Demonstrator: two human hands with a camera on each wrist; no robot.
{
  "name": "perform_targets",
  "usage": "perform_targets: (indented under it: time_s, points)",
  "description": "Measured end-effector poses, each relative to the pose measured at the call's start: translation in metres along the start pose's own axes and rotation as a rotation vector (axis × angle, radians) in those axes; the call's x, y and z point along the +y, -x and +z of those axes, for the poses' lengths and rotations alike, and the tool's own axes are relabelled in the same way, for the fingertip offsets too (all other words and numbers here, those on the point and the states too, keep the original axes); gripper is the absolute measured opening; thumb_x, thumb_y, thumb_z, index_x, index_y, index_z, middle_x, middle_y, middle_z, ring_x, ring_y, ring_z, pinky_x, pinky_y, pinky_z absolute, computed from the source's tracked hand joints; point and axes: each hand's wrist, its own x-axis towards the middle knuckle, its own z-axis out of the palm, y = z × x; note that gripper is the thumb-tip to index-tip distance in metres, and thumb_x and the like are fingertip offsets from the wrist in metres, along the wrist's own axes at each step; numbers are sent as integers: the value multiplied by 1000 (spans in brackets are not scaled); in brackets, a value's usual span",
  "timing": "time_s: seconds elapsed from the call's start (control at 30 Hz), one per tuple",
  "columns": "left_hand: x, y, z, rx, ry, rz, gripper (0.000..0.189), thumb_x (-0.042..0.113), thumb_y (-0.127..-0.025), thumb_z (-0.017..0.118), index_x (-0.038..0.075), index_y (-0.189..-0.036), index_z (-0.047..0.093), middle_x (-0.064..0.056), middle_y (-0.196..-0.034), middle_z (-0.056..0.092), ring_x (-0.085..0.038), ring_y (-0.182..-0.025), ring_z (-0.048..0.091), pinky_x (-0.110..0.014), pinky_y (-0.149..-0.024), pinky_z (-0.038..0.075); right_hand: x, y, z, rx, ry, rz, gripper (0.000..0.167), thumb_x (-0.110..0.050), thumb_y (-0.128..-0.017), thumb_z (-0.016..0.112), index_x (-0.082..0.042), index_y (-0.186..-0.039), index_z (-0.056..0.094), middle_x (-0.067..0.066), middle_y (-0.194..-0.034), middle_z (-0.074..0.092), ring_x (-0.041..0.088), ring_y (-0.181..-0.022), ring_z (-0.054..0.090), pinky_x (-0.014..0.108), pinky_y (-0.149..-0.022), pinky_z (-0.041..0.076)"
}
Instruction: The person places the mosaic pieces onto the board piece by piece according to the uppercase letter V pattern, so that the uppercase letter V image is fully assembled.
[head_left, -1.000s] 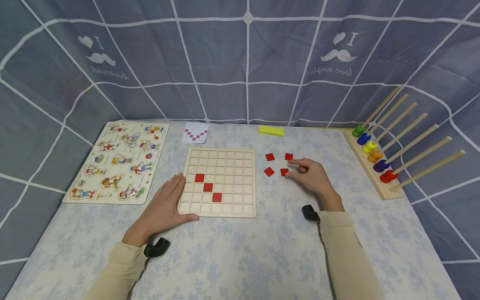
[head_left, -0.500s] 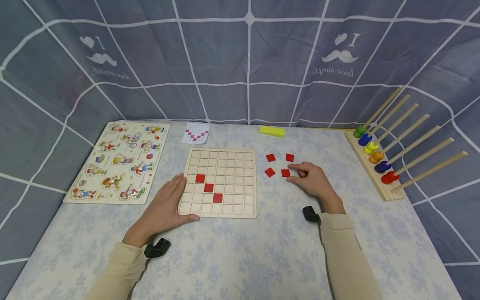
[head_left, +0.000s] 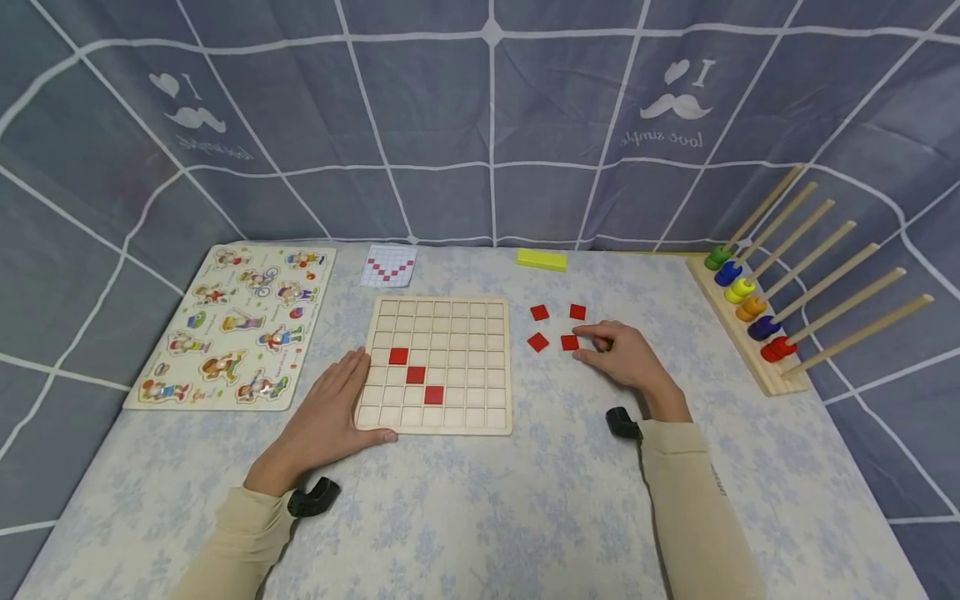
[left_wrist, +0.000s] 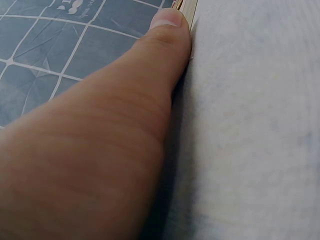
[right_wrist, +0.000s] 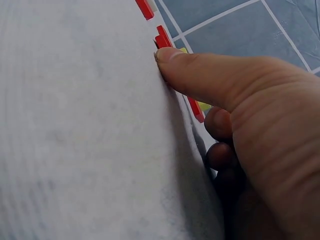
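My left hand [head_left: 326,417] lies along the left edge of a square wooden grid board [head_left: 468,421], fingers straight and thumb against its front edge. Three red tiles sit in the grid on a diagonal, among them a middle red tile [head_left: 416,375]. To the board's right, several loose red tiles rest on the tablecloth. Beside the nearest right one, a red tile [head_left: 570,342], my right hand [head_left: 626,358] hovers low, its thumb and index finger apart. Nothing shows between them. In the right wrist view the thumb [right_wrist: 200,72] partly covers the red pieces [right_wrist: 195,107].
A picture puzzle board [head_left: 232,333] lies at the left. Behind the grid board is a pattern card [head_left: 388,266] with a V of red squares. A yellow block [head_left: 542,260] stands at the back. A wooden peg rack [head_left: 750,321] with coloured rings occupies the right side.
My right hand has shifted very slightly, its index finger now a little farther from the far right tile. The left hand, board and tiles stay put; the head view shifts slightly.
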Motion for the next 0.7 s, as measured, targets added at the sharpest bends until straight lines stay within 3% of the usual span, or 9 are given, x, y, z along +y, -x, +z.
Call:
perform_targets:
  time_s: [0.37,0.7]
  points:
    - [0,1,0,-32,-3,-14,129,70,-76,76,-5,-161,14,-23,-170,14,-41,-158,15,-56,-127,16,-4,0,2,13,-26,49,30,-27,-92,77,-11,-117,74,4,-79,45,22,-81,45,40,-77,37]
    - [0,2,0,-22,-3,-8,129,72,-76,75,-4,-162,15,-22,-170,15,-40,-158,15,-56,-127,17,-3,0,5,36,-37,75,26,-29,-91,78,-13,-110,72,3,-81,44,22,-83,45,39,-78,37]
